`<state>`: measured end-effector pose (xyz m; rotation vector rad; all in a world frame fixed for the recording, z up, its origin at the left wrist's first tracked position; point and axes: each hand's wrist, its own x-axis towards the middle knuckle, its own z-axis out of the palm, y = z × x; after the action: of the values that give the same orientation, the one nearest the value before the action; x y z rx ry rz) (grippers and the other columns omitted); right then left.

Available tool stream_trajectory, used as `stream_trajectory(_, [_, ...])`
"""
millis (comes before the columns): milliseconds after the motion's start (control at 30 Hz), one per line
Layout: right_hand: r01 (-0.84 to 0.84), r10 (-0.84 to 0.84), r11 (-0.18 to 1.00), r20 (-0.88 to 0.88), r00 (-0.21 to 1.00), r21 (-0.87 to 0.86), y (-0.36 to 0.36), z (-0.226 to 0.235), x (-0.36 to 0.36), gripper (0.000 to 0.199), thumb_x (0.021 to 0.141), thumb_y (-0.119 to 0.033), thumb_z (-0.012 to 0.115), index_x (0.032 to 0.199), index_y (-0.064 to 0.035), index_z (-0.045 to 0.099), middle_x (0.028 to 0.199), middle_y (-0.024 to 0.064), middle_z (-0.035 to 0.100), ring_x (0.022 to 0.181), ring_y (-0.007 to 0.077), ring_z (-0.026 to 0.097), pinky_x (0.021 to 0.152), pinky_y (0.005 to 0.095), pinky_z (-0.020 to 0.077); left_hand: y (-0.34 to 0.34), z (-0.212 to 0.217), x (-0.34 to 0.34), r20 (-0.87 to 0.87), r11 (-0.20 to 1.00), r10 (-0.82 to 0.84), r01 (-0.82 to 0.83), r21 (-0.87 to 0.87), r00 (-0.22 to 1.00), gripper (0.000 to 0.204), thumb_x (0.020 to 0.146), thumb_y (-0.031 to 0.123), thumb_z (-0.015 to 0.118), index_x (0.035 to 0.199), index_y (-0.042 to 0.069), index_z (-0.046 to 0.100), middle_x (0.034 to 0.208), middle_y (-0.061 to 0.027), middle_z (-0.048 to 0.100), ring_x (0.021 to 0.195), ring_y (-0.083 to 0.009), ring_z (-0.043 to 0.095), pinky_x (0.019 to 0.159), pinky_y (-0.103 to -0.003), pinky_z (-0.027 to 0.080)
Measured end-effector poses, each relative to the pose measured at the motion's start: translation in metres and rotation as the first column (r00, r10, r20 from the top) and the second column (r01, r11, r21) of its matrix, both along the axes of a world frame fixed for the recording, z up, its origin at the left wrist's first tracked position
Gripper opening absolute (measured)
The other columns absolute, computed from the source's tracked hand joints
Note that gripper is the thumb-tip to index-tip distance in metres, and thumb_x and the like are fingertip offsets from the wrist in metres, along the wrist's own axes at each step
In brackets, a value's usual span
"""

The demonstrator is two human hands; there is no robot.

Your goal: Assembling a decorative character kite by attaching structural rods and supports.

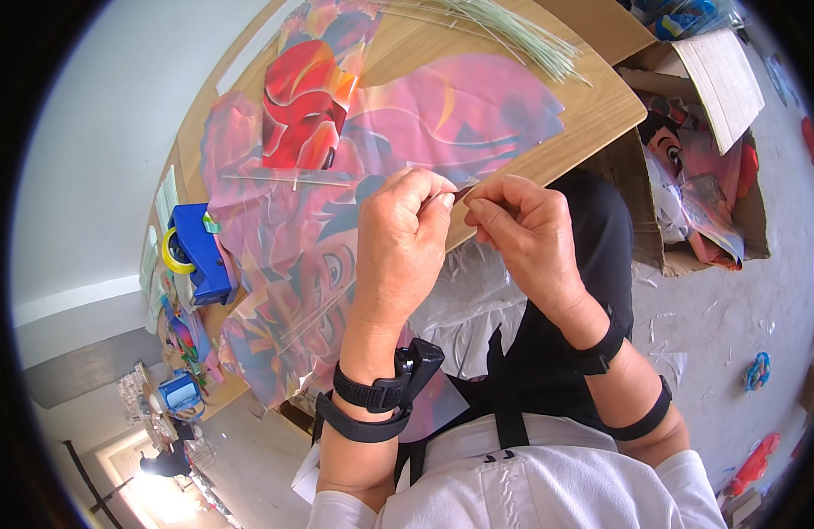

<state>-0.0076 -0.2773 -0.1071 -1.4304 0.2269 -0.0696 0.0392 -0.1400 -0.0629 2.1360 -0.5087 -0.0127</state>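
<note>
My left hand (pixel 403 238) is closed in a pinch above the near edge of the printed sheet. Facing it, my right hand (pixel 532 242) is also pinched, its fingertips close to the left ones. What they hold is too small to make out; a thin dark sliver shows between the fingertips. Under and beyond my left hand lies a large translucent pink sheet (pixel 416 132) with a cartoon print. A vivid red printed piece (pixel 305 106) rests at its far part. Thin pale rods (pixel 286 180) lie across the sheet, one small stick crossing them.
A blue tape dispenser (pixel 211 264) with a yellow-rimmed roll stands at the left of the wooden table (pixel 592 101). A bundle of pale green rods (pixel 512 35) lies at the far edge. On the right, an open cardboard box (pixel 759 212) holds printed sheets. Scraps litter the floor.
</note>
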Motion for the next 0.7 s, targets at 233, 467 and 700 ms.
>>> stream_trajectory(233, [0.068, -0.072, 0.962, 0.002, 0.997, 0.266, 0.004, 0.001, 0.003, 0.019, 0.088, 0.002, 0.063, 0.107, 0.0028, 0.065, 0.077, 0.0024, 0.064, 0.068, 0.0067, 0.058, 0.062, 0.0231, 0.0476, 0.002, -0.002, 0.001, -0.042, 0.999, 0.014, -0.012, 0.04, 0.999, 0.004, 0.085, -0.002, 0.057, 0.082, -0.003, 0.055, 0.075, -0.0159, 0.06, 0.066, -0.0303, 0.06, 0.062, -0.038, 0.047])
stream_trajectory(467, [-0.13, 0.105, 0.936, 0.094, 0.99, 0.327, -0.009, -0.003, 0.011, 0.024, 0.091, 0.005, 0.058, 0.114, 0.0042, 0.064, 0.084, 0.0023, 0.065, 0.075, 0.0071, 0.061, 0.067, 0.0224, 0.0498, 0.001, 0.0, -0.001, 0.008, 0.999, -0.006, 0.006, 0.049, 1.0, 0.006, 0.084, -0.002, 0.059, 0.081, -0.001, 0.053, 0.076, -0.0148, 0.058, 0.069, -0.033, 0.058, 0.064, -0.041, 0.047])
stream_trajectory(700, [-0.1, 0.095, 0.835, 0.036, 0.995, 0.541, -0.013, -0.007, 0.008, 0.024, 0.092, 0.003, 0.055, 0.114, 0.0058, 0.063, 0.091, 0.0068, 0.066, 0.082, 0.0138, 0.065, 0.077, 0.0271, 0.055, -0.006, -0.007, -0.016, 0.336, 0.981, -0.031, -0.035, 0.189, 0.941, 0.014, 0.077, -0.005, 0.066, 0.088, 0.003, 0.06, 0.084, -0.0094, 0.057, 0.083, -0.0307, 0.058, 0.071, -0.042, 0.048])
